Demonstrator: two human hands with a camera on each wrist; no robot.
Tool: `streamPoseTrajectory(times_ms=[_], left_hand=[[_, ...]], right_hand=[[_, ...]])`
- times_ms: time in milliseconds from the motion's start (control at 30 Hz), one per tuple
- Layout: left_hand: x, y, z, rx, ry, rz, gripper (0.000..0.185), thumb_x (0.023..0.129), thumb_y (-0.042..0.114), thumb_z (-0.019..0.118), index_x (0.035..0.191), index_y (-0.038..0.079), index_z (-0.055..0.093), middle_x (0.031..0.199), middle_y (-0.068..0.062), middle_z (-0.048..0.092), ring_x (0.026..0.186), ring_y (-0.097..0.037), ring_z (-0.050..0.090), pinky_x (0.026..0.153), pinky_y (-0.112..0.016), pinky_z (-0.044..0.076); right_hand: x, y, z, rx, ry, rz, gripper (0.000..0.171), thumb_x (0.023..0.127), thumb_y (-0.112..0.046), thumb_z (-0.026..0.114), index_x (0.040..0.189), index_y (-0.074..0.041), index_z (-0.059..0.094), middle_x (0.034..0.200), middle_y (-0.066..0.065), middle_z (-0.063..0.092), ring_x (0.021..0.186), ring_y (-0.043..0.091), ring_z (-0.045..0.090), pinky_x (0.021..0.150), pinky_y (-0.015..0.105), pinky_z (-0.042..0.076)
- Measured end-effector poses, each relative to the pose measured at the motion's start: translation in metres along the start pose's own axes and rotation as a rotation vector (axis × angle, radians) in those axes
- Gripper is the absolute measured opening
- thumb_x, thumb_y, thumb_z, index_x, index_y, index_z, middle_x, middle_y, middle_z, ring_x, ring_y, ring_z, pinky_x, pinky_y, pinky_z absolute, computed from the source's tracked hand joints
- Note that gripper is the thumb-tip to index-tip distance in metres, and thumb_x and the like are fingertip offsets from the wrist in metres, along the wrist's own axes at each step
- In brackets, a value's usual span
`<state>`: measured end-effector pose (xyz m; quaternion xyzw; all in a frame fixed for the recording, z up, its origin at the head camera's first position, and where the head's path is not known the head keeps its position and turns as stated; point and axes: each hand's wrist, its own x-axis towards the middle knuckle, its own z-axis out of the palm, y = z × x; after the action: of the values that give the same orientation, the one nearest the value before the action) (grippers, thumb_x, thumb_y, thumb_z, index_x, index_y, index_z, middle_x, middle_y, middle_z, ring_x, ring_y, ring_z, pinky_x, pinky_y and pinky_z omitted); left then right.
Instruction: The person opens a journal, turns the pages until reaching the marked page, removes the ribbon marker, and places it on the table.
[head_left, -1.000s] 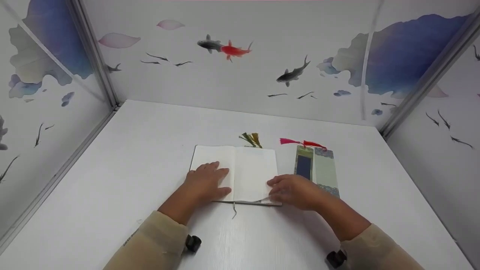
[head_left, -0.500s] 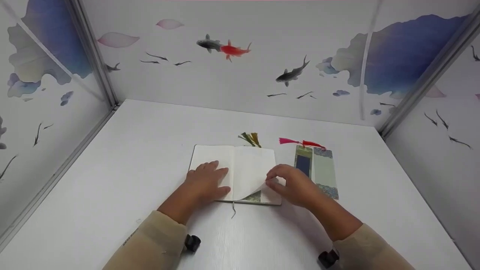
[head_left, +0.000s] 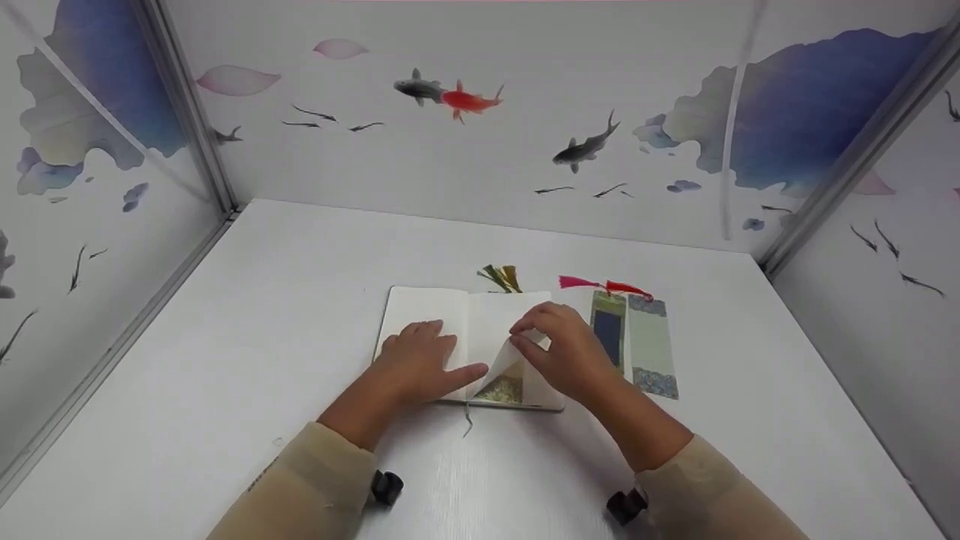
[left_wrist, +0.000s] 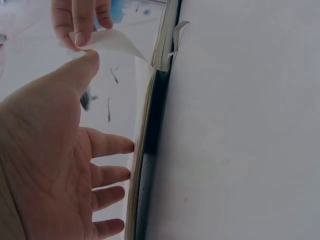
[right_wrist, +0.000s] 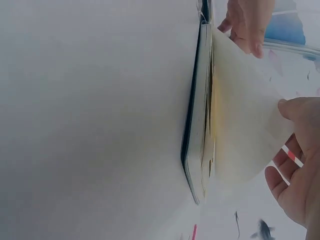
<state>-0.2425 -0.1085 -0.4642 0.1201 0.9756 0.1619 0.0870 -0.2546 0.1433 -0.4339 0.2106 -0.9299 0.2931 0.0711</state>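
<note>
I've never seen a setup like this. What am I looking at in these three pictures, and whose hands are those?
No machine here: a person wears three cameras. The wide picture comes from the head; the two close, sideways ones come from the wrists. On the white table lies an open notebook. The left hand rests flat on its left page. The right hand pinches the right page and lifts it, showing a patterned bookmark beneath. Two more bookmarks with red tassels lie to the right, and a green-yellow tassel pokes out behind the notebook. The walls show painted fish.

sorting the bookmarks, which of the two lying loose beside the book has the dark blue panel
The left bookmark, the one lying nearer the notebook and the right hand. Its neighbour, the right bookmark, is pale green.
</note>
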Motion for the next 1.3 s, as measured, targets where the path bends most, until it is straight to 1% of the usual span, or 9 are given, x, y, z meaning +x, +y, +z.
streamPoseTrajectory(times_ms=[167,300,500,733,833,933,1133,1200,1300], left_hand=[[0.000,0.002,0.001,-0.004,-0.005,0.013,0.111,0.084,0.094,0.052,0.158,0.011,0.054,0.171,-0.017,0.042,0.160,-0.040,0.037,0.128,-0.062,0.033],[-0.001,0.004,0.001,0.000,-0.016,0.003,0.113,0.082,0.093,0.057,0.159,0.011,0.052,0.172,-0.017,0.039,0.160,-0.041,0.035,0.128,-0.062,0.033],[0.000,0.006,0.003,0.003,-0.009,-0.001,0.110,0.084,0.089,0.060,0.161,0.011,0.049,0.174,-0.017,0.036,0.161,-0.041,0.034,0.128,-0.063,0.033],[0.001,0.005,0.003,0.000,0.017,-0.010,0.106,0.088,0.084,0.062,0.163,0.011,0.045,0.174,-0.016,0.036,0.161,-0.041,0.035,0.127,-0.063,0.035],[0.000,0.006,0.004,-0.019,0.056,-0.012,0.106,0.088,0.081,0.066,0.166,0.013,0.041,0.173,-0.015,0.037,0.159,-0.040,0.038,0.126,-0.062,0.037],[0.001,0.006,0.004,-0.046,0.119,-0.014,0.111,0.087,0.075,0.073,0.171,0.016,0.029,0.174,-0.013,0.034,0.159,-0.038,0.037,0.125,-0.061,0.039],[-0.001,0.003,0.004,-0.081,0.226,-0.007,0.131,0.085,0.067,0.082,0.174,0.021,-0.001,0.180,-0.013,0.015,0.164,-0.037,0.025,0.127,-0.062,0.035],[-0.001,0.004,0.004,-0.072,0.243,-0.010,0.133,0.084,0.066,0.083,0.174,0.022,-0.004,0.181,-0.012,0.010,0.166,-0.038,0.022,0.128,-0.063,0.034],[0.000,0.006,0.002,-0.046,0.246,0.003,0.128,0.084,0.063,0.084,0.174,0.028,0.001,0.182,-0.009,0.005,0.168,-0.037,0.016,0.129,-0.063,0.030]], right_hand=[[0.006,-0.008,0.003,0.008,0.073,-0.053,0.009,0.099,-0.022,0.079,0.108,-0.024,0.083,0.114,-0.009,0.073,0.118,0.017,0.064,0.105,0.041,0.059],[0.010,-0.013,0.005,0.011,0.109,-0.082,0.010,0.099,-0.023,0.080,0.106,-0.028,0.083,0.111,-0.011,0.072,0.115,0.014,0.065,0.102,0.037,0.060],[0.012,-0.018,0.004,0.011,0.164,-0.132,0.011,0.096,-0.022,0.082,0.105,-0.029,0.085,0.109,-0.011,0.072,0.113,0.014,0.064,0.099,0.034,0.060],[0.012,-0.024,0.005,0.024,0.189,-0.179,0.011,0.097,-0.022,0.082,0.106,-0.028,0.086,0.111,-0.009,0.072,0.113,0.014,0.063,0.099,0.035,0.060],[0.011,-0.024,0.005,0.037,0.201,-0.167,0.012,0.097,-0.022,0.082,0.108,-0.027,0.085,0.114,-0.009,0.072,0.116,0.015,0.063,0.102,0.037,0.059],[0.012,-0.022,0.005,0.061,0.208,-0.135,0.013,0.097,-0.023,0.081,0.110,-0.024,0.083,0.117,-0.009,0.071,0.120,0.015,0.063,0.107,0.040,0.058],[0.014,-0.016,0.006,0.082,0.172,-0.052,0.014,0.099,-0.026,0.079,0.112,-0.021,0.082,0.118,-0.007,0.072,0.121,0.018,0.065,0.109,0.043,0.058],[0.015,-0.013,0.006,0.072,0.146,-0.022,0.015,0.099,-0.027,0.079,0.113,-0.022,0.082,0.118,-0.007,0.072,0.122,0.019,0.065,0.109,0.043,0.058],[0.017,-0.007,0.007,0.047,0.087,0.025,0.017,0.099,-0.028,0.079,0.115,-0.023,0.081,0.124,-0.007,0.071,0.127,0.020,0.065,0.111,0.044,0.057]])
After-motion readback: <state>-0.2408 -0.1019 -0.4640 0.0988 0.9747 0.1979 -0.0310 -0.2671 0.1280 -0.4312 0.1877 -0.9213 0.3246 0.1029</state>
